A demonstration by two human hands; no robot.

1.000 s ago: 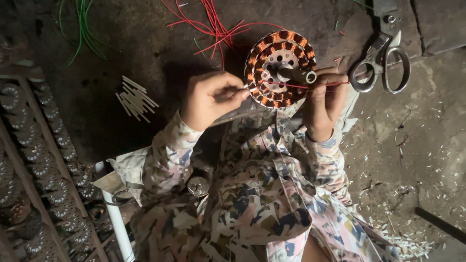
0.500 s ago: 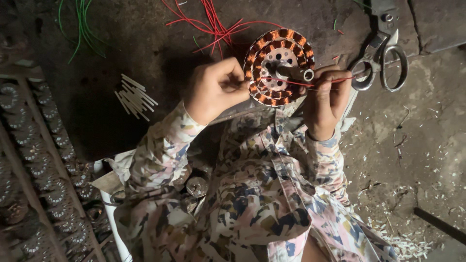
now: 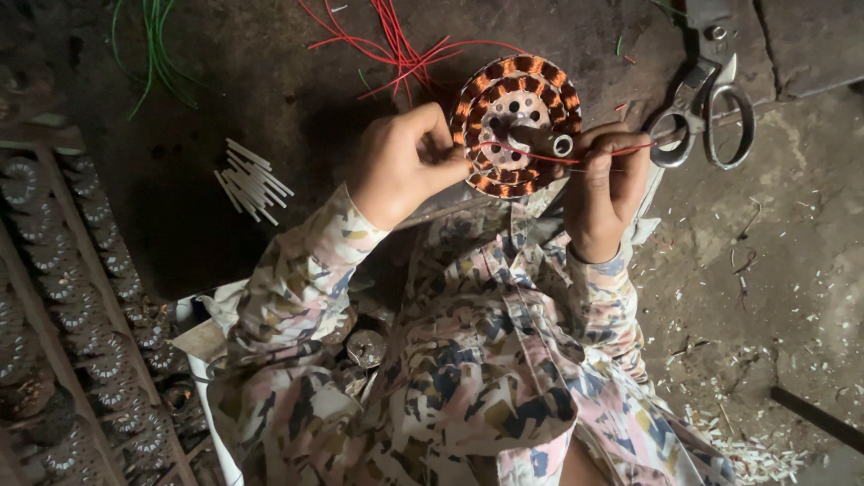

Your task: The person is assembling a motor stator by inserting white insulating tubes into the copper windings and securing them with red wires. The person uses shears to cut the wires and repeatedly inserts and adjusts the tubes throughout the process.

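Note:
A round stator (image 3: 517, 122) with copper windings and a metal shaft at its middle rests in front of me on my lap. My left hand (image 3: 402, 164) pinches at its left rim, fingers closed on a thin red wire (image 3: 558, 157). My right hand (image 3: 608, 186) holds the stator's right side and grips the other end of that red wire, which runs across the stator's face. Both arms wear patterned sleeves.
Large metal scissors (image 3: 705, 117) lie on the dark floor at the right. Loose red wires (image 3: 396, 45) and green wires (image 3: 153, 45) lie at the top. A bundle of white sleeves (image 3: 250, 178) lies at the left. Several wound stators (image 3: 81, 333) fill wooden racks at far left.
My left hand has moved right, closer to the stator's left rim, and closed more tightly. The right hand stays by the right side with the red wire.

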